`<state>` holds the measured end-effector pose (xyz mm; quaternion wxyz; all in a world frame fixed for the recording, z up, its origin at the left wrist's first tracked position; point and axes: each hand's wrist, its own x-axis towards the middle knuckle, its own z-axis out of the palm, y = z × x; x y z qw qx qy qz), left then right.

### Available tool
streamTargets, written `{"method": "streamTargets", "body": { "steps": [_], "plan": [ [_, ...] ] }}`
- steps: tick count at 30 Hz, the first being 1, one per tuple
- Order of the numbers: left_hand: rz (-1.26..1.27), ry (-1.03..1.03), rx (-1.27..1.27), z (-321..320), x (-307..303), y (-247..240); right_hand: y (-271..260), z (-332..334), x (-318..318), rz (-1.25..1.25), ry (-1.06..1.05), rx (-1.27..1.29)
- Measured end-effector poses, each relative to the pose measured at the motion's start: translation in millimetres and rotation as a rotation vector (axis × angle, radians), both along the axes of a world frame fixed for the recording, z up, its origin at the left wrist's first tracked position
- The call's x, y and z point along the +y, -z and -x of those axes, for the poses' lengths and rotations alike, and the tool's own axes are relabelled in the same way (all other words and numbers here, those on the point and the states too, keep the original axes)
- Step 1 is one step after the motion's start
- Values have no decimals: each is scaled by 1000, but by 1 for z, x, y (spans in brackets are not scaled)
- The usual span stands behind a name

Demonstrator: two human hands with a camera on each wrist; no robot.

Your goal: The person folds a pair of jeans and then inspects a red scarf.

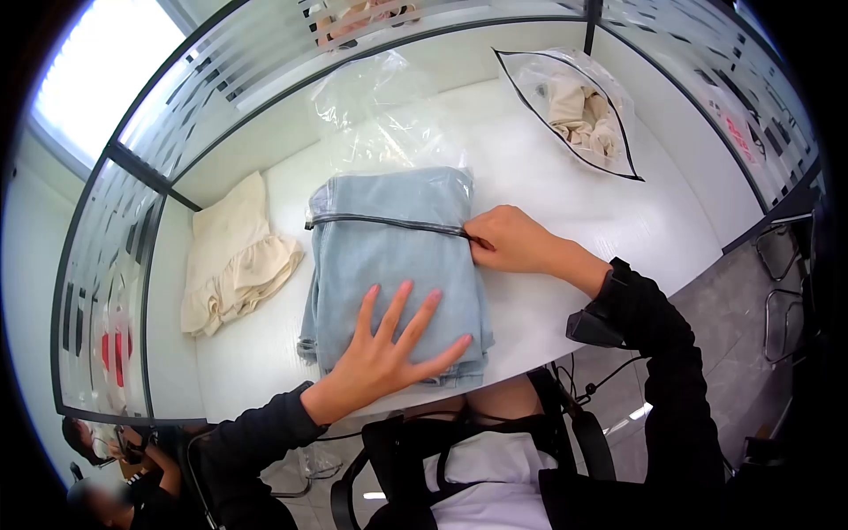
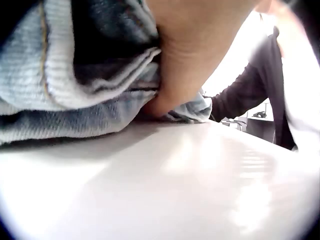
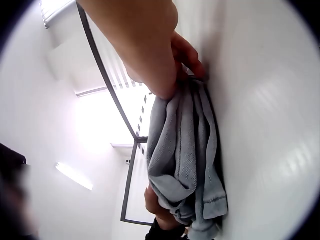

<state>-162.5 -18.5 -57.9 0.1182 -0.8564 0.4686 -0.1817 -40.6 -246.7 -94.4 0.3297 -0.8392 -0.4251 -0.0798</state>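
Folded light-blue jeans [image 1: 389,265] lie on the white table, their far end inside a clear plastic bag [image 1: 380,115] whose black-edged opening [image 1: 389,221] crosses them. The left hand [image 1: 380,358] rests on the near half of the jeans with its fingers spread. At the right end of the black edge, the right hand [image 1: 508,240] pinches the bag with curled fingers. In the left wrist view the hand [image 2: 190,55] is against the denim [image 2: 75,115]. The right wrist view shows the right hand [image 3: 185,55] at the edge of the folded layers [image 3: 185,145].
A cream garment with a ruffled edge [image 1: 234,256] lies at the left of the table [image 1: 574,327]. Toward the back right is a clear bag with black edging [image 1: 530,102] holding a beige item [image 1: 579,115]. Low partitions surround the table; people are at the lower left.
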Motion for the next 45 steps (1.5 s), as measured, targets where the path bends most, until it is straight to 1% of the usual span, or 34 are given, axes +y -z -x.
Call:
{"method": "streamTargets", "body": {
  "steps": [3,5,12,15,16,19,23,27,28,31,33,34,35,36,37,38,42,43,44,45],
  "plan": [
    [-26,5,-35,-8,-7,-1,1,0,-4,-36,-19,25],
    [19,9,-29,-12,-11,-1,0,0,-5,-67,-52,58],
    [68,7,-84,-29,-19,3,-7,3,-5,-83,-67,143],
    [68,7,-92,-38,-17,4,-12,6,-7,-65,-92,200],
    [68,6,-141,-43,-16,7,-13,8,-7,-89,-111,205],
    [68,20,-158,-52,-12,10,-17,11,-8,-123,-156,251],
    [111,60,-86,-60,-13,3,-16,6,-11,-78,-157,212],
    [47,51,29,-69,-8,-6,-15,1,-16,15,18,233],
    [-18,60,54,-71,-7,-15,-15,-2,-18,-3,43,243],
    [148,87,626,-69,7,-53,-12,-3,-19,-33,68,209],
    [306,103,952,-80,27,-78,-10,-3,-18,-39,79,175],
    [476,4,972,-85,38,-84,-10,-4,-18,-46,87,154],
    [612,-134,812,-93,46,-82,-9,-4,-17,-65,82,127],
    [656,-248,684,-107,56,-80,-8,-5,-17,-83,73,99],
    [743,-305,683,-123,67,-71,-7,-6,-17,-98,65,70],
    [834,-419,804,-140,81,-57,-8,-5,-17,-93,78,97],
    [677,-377,957,-187,96,-9,-14,-3,-21,-130,107,137],
    [623,-367,1010,-197,95,-3,-15,-4,-23,-164,134,144],
    [556,-373,983,-201,90,-3,-22,0,-22,-188,178,154],
    [634,-427,1054,-204,85,-5,-31,4,-20,-212,224,161]
  ]
}}
